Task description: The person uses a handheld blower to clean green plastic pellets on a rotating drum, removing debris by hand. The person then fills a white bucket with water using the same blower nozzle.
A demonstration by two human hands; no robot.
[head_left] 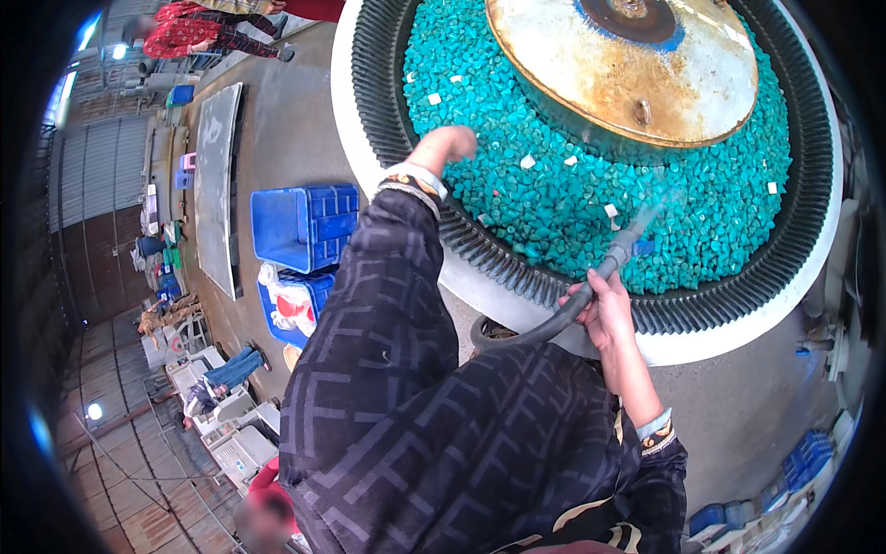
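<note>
My right hand (606,312) is wrapped round a grey hose (554,323), close to its nozzle end. Water sprays from the nozzle (624,247) onto a thick bed of teal-green stones (554,212). Those stones fill a large round tub (349,111) with a ribbed black inner wall and a white outer rim. Above the stones at the tub's left side is my left hand (450,145), its fingers blurred and partly hidden, so their closing does not show. A few small white blocks (527,162) lie scattered among the stones.
A rusty white round lid (628,83) covers the tub's middle. Left of the tub, blue crates (309,226) stand on the wet floor near a long grey slab (219,185). One person (198,32) is at the top left, another (268,512) at the lower left. More blue crates (803,462) stand lower right.
</note>
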